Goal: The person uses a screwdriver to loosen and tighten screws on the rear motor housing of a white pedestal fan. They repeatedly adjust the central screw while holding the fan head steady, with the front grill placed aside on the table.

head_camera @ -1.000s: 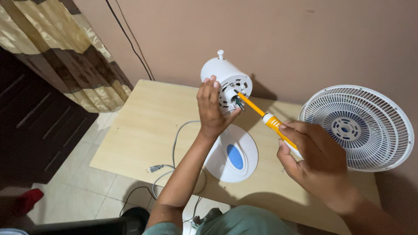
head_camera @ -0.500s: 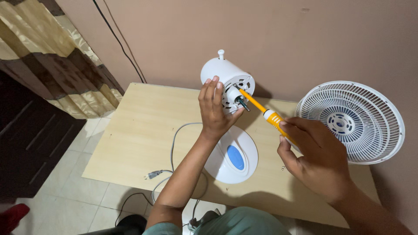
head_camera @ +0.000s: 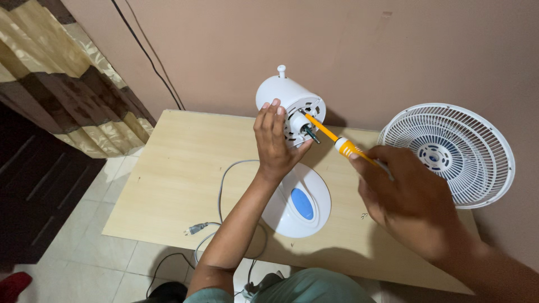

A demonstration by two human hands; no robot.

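My left hand has slid a little lower on the front of the white fan motor housing over the last second, fingers wrapped narrow around its face to steady it, and my right hand has pulled nearer to me while staying closed around the yellow screwdriver. The tip sits at the housing's front face, just beside the dark motor shaft, so I judge the driving at that face is still under way, not finished

The housing is smooth moulded plastic, drum-shaped, with a small knob on top and slotted vents in its face. It stands on an oval white base with a glossy blue oval patch, near the middle of the tabletop, toward the far edge. The tabletop is pale wood-grain laminate, matte. A grey power cord loops toward the near edge, its plug lying there. The round wire-ribbed fan grille leans at the far right corner against the wall. Two tiny screws lie beside the base
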